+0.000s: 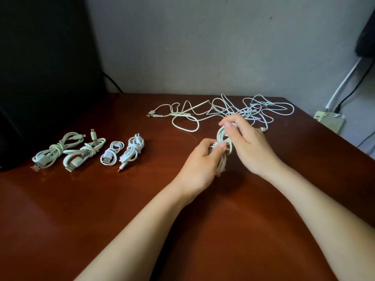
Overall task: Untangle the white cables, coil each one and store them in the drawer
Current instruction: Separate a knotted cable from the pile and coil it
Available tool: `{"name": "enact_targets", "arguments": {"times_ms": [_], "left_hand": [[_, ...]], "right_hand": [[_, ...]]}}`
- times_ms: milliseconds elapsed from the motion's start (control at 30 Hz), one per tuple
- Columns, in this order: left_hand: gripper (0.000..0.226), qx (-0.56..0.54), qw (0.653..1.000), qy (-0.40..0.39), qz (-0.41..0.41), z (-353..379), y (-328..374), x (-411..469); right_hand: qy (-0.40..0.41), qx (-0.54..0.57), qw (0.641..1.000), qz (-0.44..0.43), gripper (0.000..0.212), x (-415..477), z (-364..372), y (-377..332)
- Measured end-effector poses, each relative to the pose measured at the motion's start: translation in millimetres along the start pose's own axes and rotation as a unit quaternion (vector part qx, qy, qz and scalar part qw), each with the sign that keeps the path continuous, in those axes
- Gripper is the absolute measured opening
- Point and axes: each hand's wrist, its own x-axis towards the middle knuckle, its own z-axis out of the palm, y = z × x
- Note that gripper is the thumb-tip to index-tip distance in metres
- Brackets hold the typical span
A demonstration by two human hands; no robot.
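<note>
A white cable coil is held upright between both hands above the brown table. My left hand grips its lower half, thumb pressed across the loops. My right hand pinches the coil's top with curled fingers. Behind the hands a tangle of loose white cables sprawls over the far part of the table. Several coiled white cables lie in a row at the left. No drawer is in view.
A large black object stands at the table's back left corner. A power strip with plugged leads sits beyond the right edge. A grey wall runs behind the table.
</note>
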Motion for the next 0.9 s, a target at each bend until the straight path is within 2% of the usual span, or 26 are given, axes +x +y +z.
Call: {"name": "enact_targets", "arguments": {"times_ms": [100, 167, 267, 433, 767, 900], "left_hand": [[0.032, -0.108, 0.992, -0.012, -0.056, -1.0, 4.4, 1.1], [0.034, -0.161, 0.983, -0.026, -0.082, -2.3, 6.9, 1.8], [0.031, -0.192, 0.976, -0.049, -0.094, -4.0, 7.1, 2.5], [0.028, -0.173, 0.979, -0.071, -0.082, -5.2, 1.8, 2.1], [0.029, -0.077, 0.995, -0.051, 0.038, -5.4, 0.0, -0.3], [0.033, -0.001, 0.996, -0.043, 0.082, -6.0, -1.6, 0.5]], "right_hand": [[-0.023, 0.011, 1.000, 0.018, 0.019, -0.3, 0.6, -3.0], [-0.032, 0.003, 0.999, 0.031, 0.027, -1.0, 0.6, -4.2], [-0.020, -0.007, 0.999, 0.047, 0.027, -0.5, 2.3, -2.5], [-0.014, -0.019, 0.999, 0.026, 0.017, -0.6, 8.6, -0.3], [0.055, 0.110, 0.992, -0.022, 0.009, 0.5, 5.6, -2.5], [0.017, 0.149, 0.989, -0.017, 0.009, 2.9, 1.5, -0.1]]}}
